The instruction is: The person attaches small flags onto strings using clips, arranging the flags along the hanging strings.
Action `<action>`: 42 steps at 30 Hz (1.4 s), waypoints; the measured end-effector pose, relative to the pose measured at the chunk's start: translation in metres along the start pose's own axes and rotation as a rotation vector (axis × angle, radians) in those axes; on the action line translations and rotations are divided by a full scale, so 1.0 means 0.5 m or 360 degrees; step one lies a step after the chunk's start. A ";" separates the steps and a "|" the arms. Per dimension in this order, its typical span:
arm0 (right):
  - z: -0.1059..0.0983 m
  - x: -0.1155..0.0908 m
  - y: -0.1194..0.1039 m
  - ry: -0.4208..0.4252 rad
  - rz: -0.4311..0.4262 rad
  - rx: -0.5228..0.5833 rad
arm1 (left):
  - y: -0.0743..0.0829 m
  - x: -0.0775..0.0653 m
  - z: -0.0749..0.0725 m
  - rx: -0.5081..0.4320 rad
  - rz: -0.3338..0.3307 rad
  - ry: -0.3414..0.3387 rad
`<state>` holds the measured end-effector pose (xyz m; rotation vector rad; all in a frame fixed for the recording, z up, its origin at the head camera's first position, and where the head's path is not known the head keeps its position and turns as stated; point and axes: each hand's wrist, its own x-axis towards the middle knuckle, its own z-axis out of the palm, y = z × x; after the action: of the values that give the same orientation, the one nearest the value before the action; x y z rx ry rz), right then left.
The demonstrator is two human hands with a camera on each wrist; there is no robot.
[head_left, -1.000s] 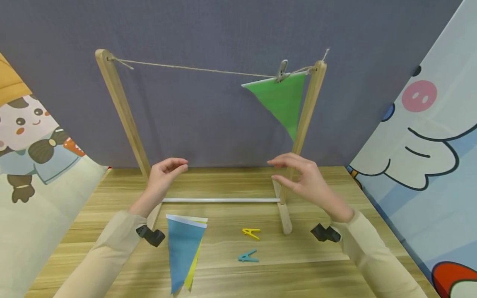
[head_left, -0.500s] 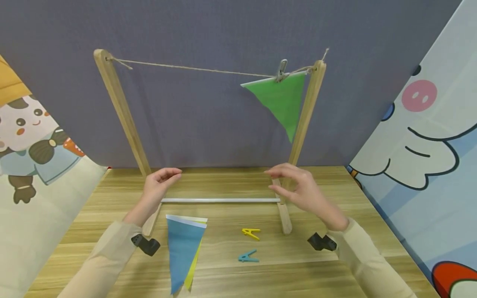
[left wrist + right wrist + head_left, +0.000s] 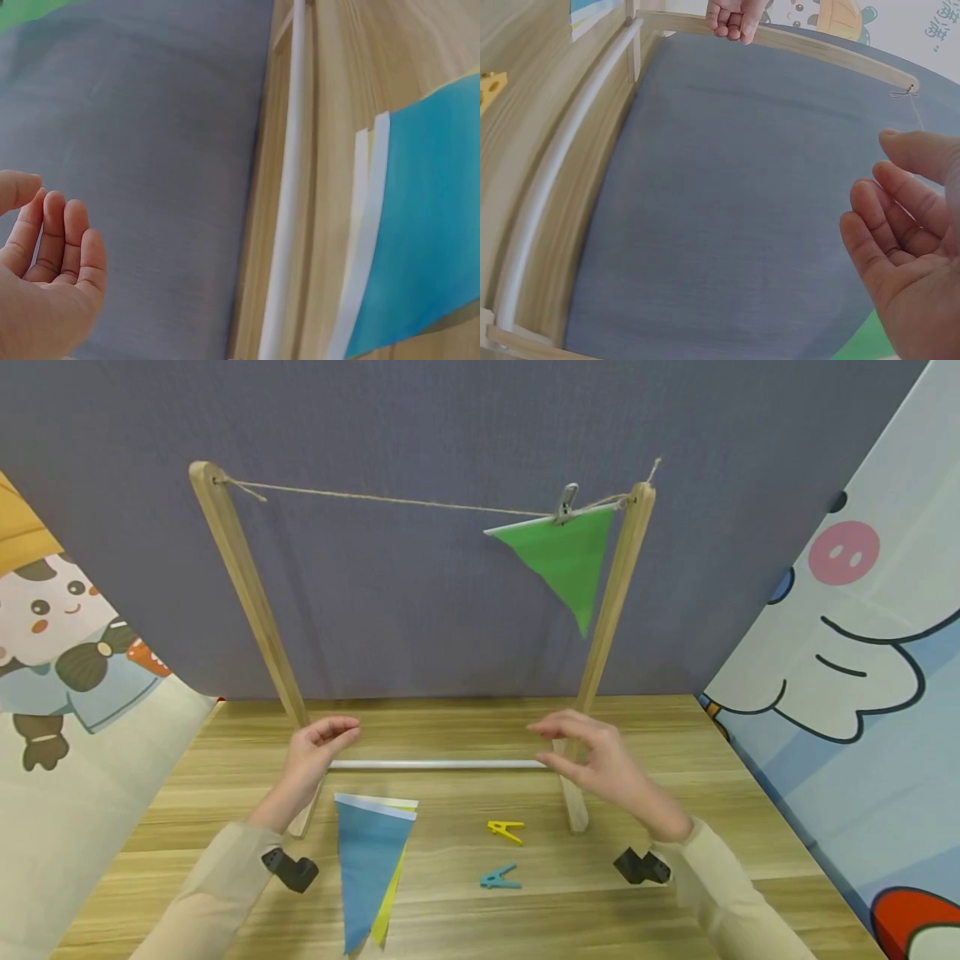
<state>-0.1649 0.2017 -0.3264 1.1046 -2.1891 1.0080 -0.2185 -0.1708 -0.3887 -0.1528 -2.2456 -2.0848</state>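
Note:
Both hands hover above the table with nothing in them. My left hand is near the left wooden post, its fingers loosely bent. Beside the right post is my right hand, thumb and fingers apart. A green pennant hangs from the twine by a metal clip. On the table, a blue pennant lies over a yellow pennant, closest to the left hand. A yellow clothespin and a blue clothespin lie right of them.
The wooden frame has a left post, a right post and a low white rod between them. A grey panel stands behind the table. Cartoon-printed sheets flank it.
Both hands have come lower and nearer to me, the right one also shifting slightly left. The green pennant's tip sways a little. The pennants and clothespins on the table lie where they were.

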 end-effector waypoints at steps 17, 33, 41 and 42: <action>0.036 -0.037 0.012 0.0000 0.0012 0.0087 | -0.047 -0.012 -0.009 -0.0018 -0.0071 -0.0004; 0.075 -0.087 0.024 -0.0082 0.0121 0.0142 | -0.104 -0.023 -0.021 0.0242 -0.0202 0.0036; 0.098 -0.113 0.027 -0.0124 0.0168 0.0173 | -0.125 -0.031 -0.028 0.0280 -0.0276 0.0035; 0.101 -0.115 0.026 -0.0133 0.0184 0.0181 | -0.128 -0.032 -0.029 0.0285 -0.0277 0.0031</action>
<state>-0.1480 0.1943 -0.4018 1.0986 -2.3096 1.1689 -0.2108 -0.1903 -0.4531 0.0759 -2.5004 -1.9362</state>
